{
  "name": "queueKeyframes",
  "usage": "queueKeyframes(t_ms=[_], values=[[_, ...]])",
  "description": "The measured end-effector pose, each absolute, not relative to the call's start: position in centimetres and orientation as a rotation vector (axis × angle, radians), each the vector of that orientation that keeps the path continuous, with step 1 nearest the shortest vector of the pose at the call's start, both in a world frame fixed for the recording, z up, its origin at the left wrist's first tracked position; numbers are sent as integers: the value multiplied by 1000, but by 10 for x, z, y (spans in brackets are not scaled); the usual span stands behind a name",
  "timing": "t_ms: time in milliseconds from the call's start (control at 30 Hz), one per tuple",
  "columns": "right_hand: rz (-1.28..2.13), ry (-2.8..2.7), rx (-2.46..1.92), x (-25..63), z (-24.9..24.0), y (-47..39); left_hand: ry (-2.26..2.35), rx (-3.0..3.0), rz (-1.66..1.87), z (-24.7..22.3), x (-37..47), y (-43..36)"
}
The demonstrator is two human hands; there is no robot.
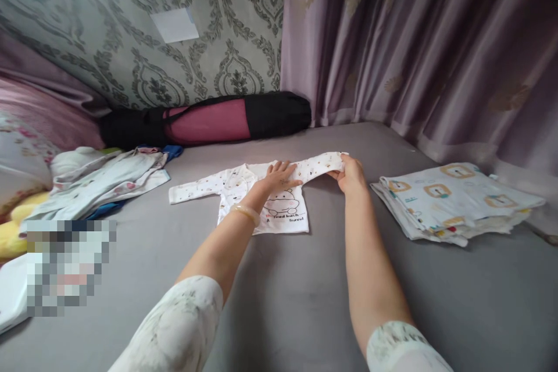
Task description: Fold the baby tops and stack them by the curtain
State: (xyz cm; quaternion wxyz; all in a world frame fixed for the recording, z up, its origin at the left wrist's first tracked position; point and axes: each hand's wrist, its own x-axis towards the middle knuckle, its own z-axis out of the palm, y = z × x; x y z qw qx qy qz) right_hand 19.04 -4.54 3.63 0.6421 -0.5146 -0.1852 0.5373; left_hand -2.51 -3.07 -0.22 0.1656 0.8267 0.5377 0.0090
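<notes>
A small white baby shirt [288, 215] with a printed animal, lettering and patterned long sleeves lies spread on the grey bed sheet [305, 302]. My left hand [279, 179] rests flat on the shirt's upper chest, fingers spread. At the far end of the right-hand sleeve, my right hand [349, 174] pinches the cuff between thumb and fingers. That sleeve [320, 164] stretches out from the shoulder, while the other sleeve [196, 187] lies extended to the left.
Folded white printed cloths [457, 197] are stacked at the right. A heap of clothes [104, 180] lies at the left, near a yellow plush-looking item [21, 221]. A black and pink long bag [209, 119] lies along the wall, beside purple curtains [392, 40].
</notes>
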Motion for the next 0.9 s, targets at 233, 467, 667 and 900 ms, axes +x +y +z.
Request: queueKeyframes(t_ms=[233, 467, 667, 900], values=[[1384, -414, -984, 162, 46, -48, 1496, 2399, -74, 5, -25, -15], [1413, -438, -1019, 133, 47, -49, 1487, 2396, -153, 20, -21, -11], [1395, -424, -1059, 125, 49, -50, 1474, 2346, 12, 16, -27, -16], [1314, -460, -1143, 102, 41, -47, 1506, 1984, 782, 17, -58, -47]])
